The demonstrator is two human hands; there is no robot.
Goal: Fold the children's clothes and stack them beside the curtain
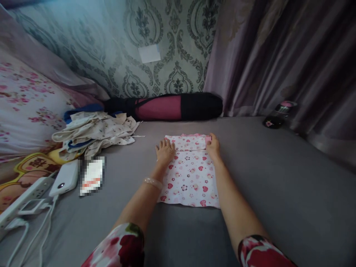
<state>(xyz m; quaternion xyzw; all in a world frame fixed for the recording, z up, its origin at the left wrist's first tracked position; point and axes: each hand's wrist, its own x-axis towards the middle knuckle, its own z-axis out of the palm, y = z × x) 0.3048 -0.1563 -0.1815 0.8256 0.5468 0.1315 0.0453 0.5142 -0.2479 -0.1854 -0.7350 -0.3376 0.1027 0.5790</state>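
Observation:
A small white cloth with pink hearts and flowers [191, 178] lies flat on the grey bed sheet [278, 193], its far edge folded over into a band. My left hand [164, 151] rests on the left end of that folded band, fingers stretched flat. My right hand [213, 145] lies at the right end of the band, fingers curled onto the pink trimmed edge. A clear bangle [152, 182] sits on my left wrist.
A heap of pale patterned clothes [97, 135] lies at the left. A power bank [65, 178], power strip [22, 200] and white cables sit at the near left. A black and pink rolled bundle [167, 106] lies against the wall. A dark bottle [278, 114] lies by the curtain.

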